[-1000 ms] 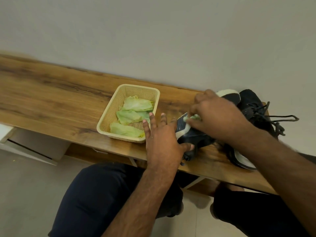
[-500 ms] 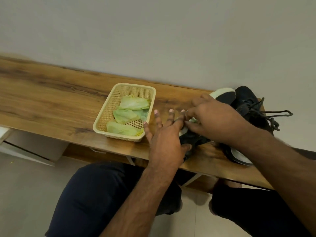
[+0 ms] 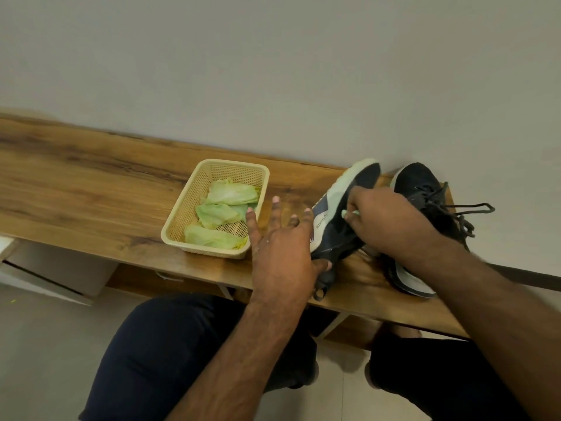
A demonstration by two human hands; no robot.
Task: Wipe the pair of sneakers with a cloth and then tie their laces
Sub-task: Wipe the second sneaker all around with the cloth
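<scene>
Black sneaker with pale sole (image 3: pixel 340 214) is tipped up more now; left hand (image 3: pixel 282 256) fingers spread steadying it, right hand (image 3: pixel 385 223) pinching pale green cloth (image 3: pixel 349 213), on a brown wooden bench (image 3: pixel 91 202) by a grey wall (image 3: pixel 273 71).

Looks to me like I'm in somebody's home, probably a plain room or entryway: a low wood-grain bench (image 3: pixel 91 189) against a bare grey wall (image 3: pixel 273 71), tiled floor (image 3: pixel 45 344) underneath, and a little plastic basket (image 3: pixel 194 205) sitting on it.

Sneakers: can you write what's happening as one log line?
step: wiping | left hand: steadies tilted sneaker | right hand: holds cloth on it | laces: untied
</scene>
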